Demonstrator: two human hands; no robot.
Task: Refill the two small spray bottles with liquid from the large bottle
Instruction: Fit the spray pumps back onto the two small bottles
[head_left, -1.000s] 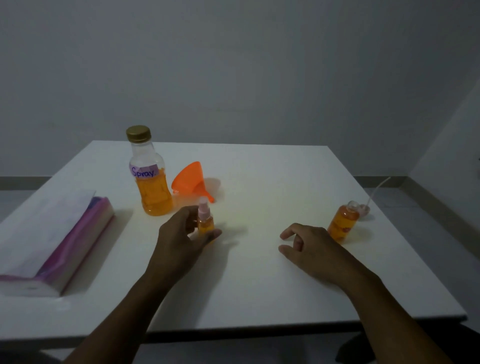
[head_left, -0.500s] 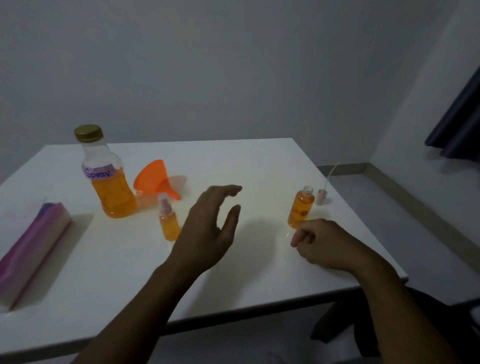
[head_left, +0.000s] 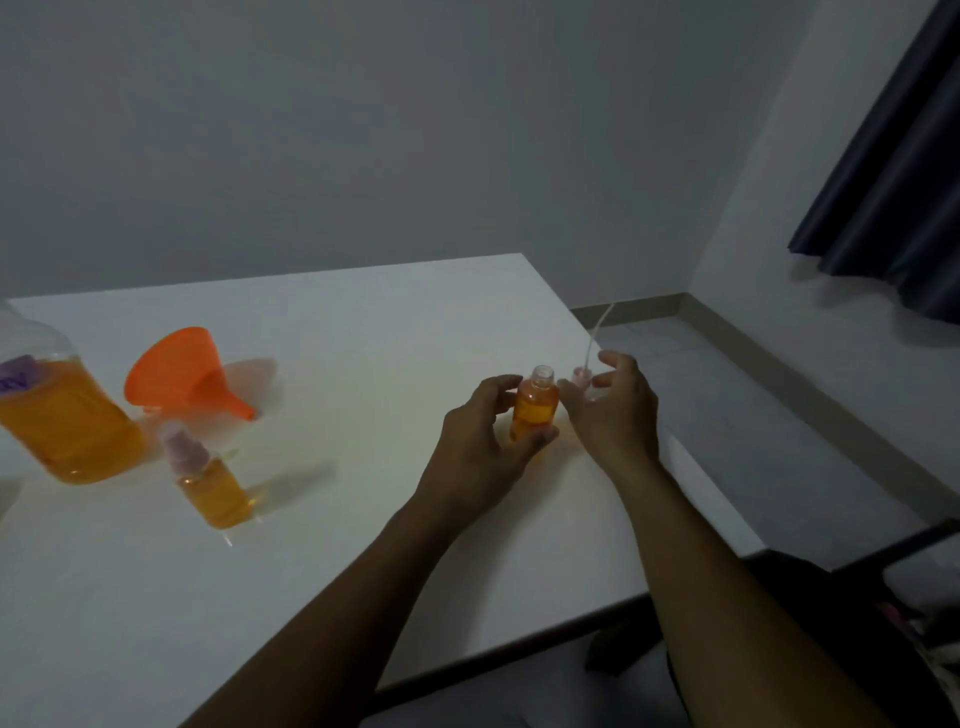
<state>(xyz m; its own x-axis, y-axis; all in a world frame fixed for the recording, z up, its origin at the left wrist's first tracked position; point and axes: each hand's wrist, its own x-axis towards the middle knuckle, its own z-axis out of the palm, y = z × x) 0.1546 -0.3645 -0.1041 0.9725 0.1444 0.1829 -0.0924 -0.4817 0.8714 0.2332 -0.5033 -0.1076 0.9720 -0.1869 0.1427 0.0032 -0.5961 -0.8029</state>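
A small uncapped spray bottle (head_left: 536, 405) with orange liquid stands near the table's right edge. My left hand (head_left: 483, 447) grips it, thumb in front and fingers behind. My right hand (head_left: 615, 415) is just right of it, fingers loosely spread around the pink spray head (head_left: 580, 375), whose thin tube points up; I cannot tell if they touch it. A second small spray bottle (head_left: 218, 488), capped and filled with orange liquid, stands at the left. The large bottle (head_left: 65, 421) of orange liquid is cut off at the left edge.
An orange funnel (head_left: 182, 376) lies on its side between the large bottle and the middle of the white table (head_left: 363, 322). The table's right edge runs close beside my right hand. A dark chair (head_left: 883, 566) and a dark curtain (head_left: 893, 171) are at the right.
My left hand let go of the capped bottle, swung right and took hold of the uncapped bottle. My right hand rose from the table to the spray head. The view turned right.
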